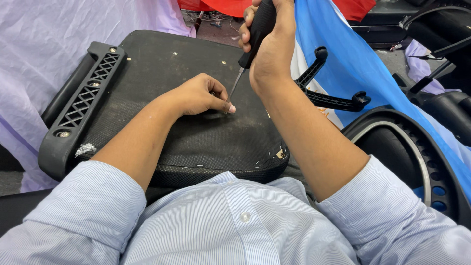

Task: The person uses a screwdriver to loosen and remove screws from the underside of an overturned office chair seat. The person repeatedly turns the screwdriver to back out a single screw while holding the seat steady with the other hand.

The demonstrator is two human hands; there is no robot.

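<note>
Right hand fingers wrapped the black handle of a screwdriver, shaft slanting down-left to its tip. Left hand fingers pinched narrowly at that tip (a screw presumably, hidden), resting on the upturned chair seat. Armrest lay farther left.

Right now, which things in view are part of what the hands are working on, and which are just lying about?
In use:
right hand
screwdriver
left hand
upturned seat base
left armrest

Lying about:
blue cloth
lilac sheet
black ring
</note>
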